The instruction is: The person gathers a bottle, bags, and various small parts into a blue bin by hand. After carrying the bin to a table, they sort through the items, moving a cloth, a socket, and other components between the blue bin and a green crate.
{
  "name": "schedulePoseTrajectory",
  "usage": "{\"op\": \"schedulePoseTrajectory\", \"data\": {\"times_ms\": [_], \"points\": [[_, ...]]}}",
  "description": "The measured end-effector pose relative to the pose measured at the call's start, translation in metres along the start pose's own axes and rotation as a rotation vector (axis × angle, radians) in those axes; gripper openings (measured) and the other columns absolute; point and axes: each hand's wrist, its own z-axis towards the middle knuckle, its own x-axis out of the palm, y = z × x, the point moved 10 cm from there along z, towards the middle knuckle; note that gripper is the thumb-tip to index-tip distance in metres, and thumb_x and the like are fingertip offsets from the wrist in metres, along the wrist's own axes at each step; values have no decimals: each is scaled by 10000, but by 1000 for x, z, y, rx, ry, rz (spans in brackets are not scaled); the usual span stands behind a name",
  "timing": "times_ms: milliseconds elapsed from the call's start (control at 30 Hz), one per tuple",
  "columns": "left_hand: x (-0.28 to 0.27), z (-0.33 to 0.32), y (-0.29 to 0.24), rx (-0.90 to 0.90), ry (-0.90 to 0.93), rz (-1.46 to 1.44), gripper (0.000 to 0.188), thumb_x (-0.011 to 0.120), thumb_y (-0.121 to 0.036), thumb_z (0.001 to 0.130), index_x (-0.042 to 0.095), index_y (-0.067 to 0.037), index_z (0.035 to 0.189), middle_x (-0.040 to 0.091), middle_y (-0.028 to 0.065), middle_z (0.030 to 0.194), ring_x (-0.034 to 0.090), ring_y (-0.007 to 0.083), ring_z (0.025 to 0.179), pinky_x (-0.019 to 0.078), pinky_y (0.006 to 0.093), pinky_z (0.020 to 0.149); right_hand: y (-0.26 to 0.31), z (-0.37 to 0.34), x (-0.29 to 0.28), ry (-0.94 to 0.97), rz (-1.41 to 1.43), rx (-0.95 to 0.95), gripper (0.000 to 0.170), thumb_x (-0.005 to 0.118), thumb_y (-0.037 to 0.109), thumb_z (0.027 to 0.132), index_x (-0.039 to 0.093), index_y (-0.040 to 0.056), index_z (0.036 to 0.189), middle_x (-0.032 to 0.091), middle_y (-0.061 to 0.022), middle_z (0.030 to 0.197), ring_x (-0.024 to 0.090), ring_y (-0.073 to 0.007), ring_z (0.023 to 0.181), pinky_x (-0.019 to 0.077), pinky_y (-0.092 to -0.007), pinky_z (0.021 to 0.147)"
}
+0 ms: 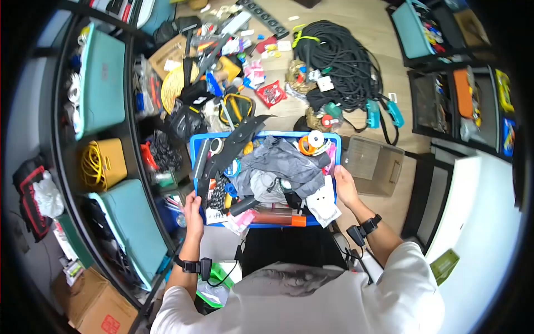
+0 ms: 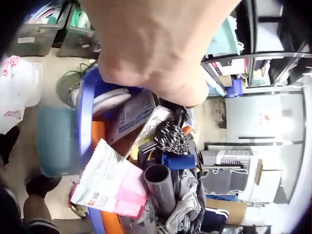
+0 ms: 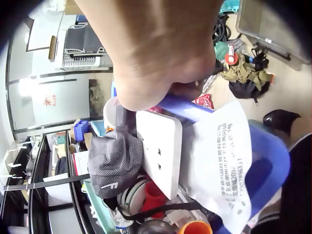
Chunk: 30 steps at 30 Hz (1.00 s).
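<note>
A blue plastic bin (image 1: 278, 133), heaped with odds and ends, is held in front of the body by both hands. My left hand (image 1: 192, 211) grips its left side near the front corner. On the opposite side, my right hand (image 1: 346, 186) grips the rim; its fingertips are largely hidden in the right wrist view. Grey cloth (image 1: 278, 158) covers the middle of the heap, and a long black strip (image 1: 231, 149) sticks out past the far rim. A pink-and-white packet (image 2: 109, 180), a grey tube (image 2: 158, 183), a grey mesh cap (image 3: 114, 161) and a white plate (image 3: 160, 151) lie on top.
Loose clutter and a big coil of black rope (image 1: 339, 67) cover the floor ahead. A clear grey box (image 1: 374, 167) stands right of the bin. Shelves with teal bins (image 1: 103, 83) line the left side; more shelving (image 1: 445, 106) stands at the right.
</note>
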Motion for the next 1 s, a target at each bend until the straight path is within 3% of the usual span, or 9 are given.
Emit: {"op": "schedulePoseTrajectory", "data": {"times_ms": [67,167,233,333,467,567,633,733,1000], "points": [[14,-29,-48,72,78,70,376,545,-237,1025,611,37,1273,647,68,1196,572,152,1110,403,295,1038,-25,-43,-22,31,120,122,420,403,346,1142,650,7,1150,647,4,1003,553,-84,921,481,-275,845],[37,-52,-89,199,204,52,396,538,-244,1018,605,61,1262,650,89,1148,576,160,1075,416,293,1005,16,-121,-43,-185,328,83,414,402,338,1143,664,19,1169,661,11,1012,567,-80,922,496,-274,850],[40,-44,-100,225,328,131,454,516,-312,1030,596,50,1291,667,83,1205,589,148,1127,411,290,1036,15,-167,-47,-266,295,98,437,393,353,1142,667,19,1208,685,-4,1030,588,-94,939,507,-292,884],[57,-29,-122,285,424,155,436,519,-313,1031,614,54,1244,663,74,1120,582,140,1040,430,293,980,10,-239,-39,-498,191,133,475,403,400,1129,679,14,1154,669,-14,951,584,-126,897,499,-319,869],[57,-21,-148,345,629,160,423,548,-327,1040,643,55,1195,677,77,1085,585,146,1002,438,290,943,-8,-321,23,-725,179,202,483,422,428,1118,679,23,1068,629,-5,883,559,-133,861,474,-314,824],[72,13,-153,348,720,193,504,573,-406,1028,656,55,1212,679,88,1109,583,156,1041,434,297,963,-19,-348,68,-839,189,246,497,388,407,1134,702,23,1165,707,-8,976,612,-109,888,499,-289,852],[96,38,-148,342,895,226,514,577,-415,1026,652,58,1214,672,98,1130,577,165,1051,434,306,954,-17,-361,99,-973,279,197,501,386,407,1134,704,21,1159,714,-14,980,617,-115,886,499,-297,857],[98,28,-174,460,967,279,485,571,-389,1025,674,68,1154,684,114,1062,585,179,1018,433,317,936,-7,-400,167,-1111,393,216,511,384,409,1133,708,14,1146,726,-31,989,626,-124,894,500,-309,869],[174,74,-152,400,1254,315,489,573,-378,1016,686,86,1118,691,119,1020,603,181,986,453,325,920,-11,-406,257,-1424,456,317,498,428,399,1121,712,-3,1044,708,-46,939,600,-129,861,491,-328,837]]}}
